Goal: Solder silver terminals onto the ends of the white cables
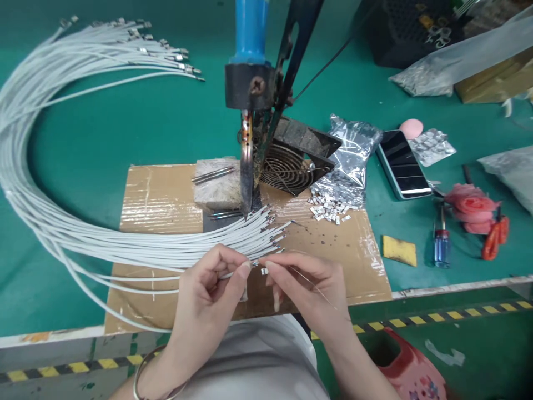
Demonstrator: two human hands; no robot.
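Note:
My left hand is closed, thumb and forefinger pinching the end of a white cable. Facing it almost fingertip to fingertip, my right hand is closed in a pinch with a thin silvery wire trailing across its palm. A tiny white connector piece shows at the right fingertips; the exact contact there is hidden. Just behind my hands lies a thick bundle of white cables, with small metal ends. Above those ends, a soldering iron with a blue handle is clamped pointing down.
Cardboard covers the green table. A dusty fan stands behind the iron. Loose small white pieces lie by a silver bag. To the right are a phone, a yellow sponge and a screwdriver.

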